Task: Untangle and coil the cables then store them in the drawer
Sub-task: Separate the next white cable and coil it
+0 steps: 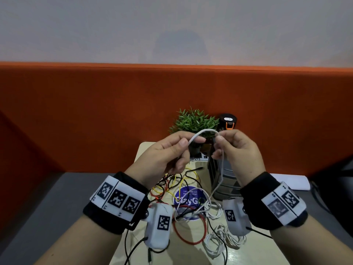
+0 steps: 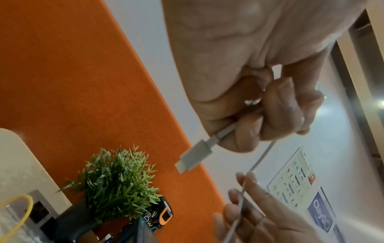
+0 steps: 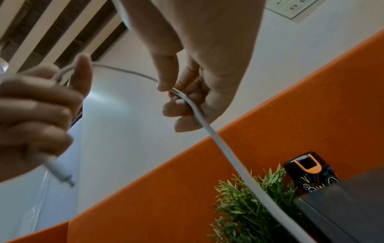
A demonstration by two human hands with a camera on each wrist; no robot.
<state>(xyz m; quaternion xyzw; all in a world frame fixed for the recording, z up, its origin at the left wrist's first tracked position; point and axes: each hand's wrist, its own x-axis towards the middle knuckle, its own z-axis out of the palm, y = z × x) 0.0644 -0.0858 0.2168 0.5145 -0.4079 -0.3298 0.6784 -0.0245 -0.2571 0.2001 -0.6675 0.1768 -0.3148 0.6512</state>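
Both hands are raised above the desk with a white cable (image 1: 207, 130) arching between them. My left hand (image 1: 168, 152) grips the cable near its end, and the white plug (image 2: 194, 156) sticks out below the curled fingers. My right hand (image 1: 235, 148) pinches the same cable (image 3: 199, 118) between thumb and fingers; from there it hangs down to the desk. Below lies a tangle of red, yellow and black cables (image 1: 177, 184) and loose white cable coils (image 1: 219, 241). A grey drawer unit (image 1: 223, 180) stands behind my right wrist, partly hidden.
A small potted plant (image 1: 194, 123) and a black and orange cylinder (image 1: 227, 122) stand at the back against the orange partition (image 1: 76, 115). A blue round sticker (image 1: 189, 199) lies on the beige desk (image 1: 263, 251). White paper (image 1: 294, 183) sits at the right.
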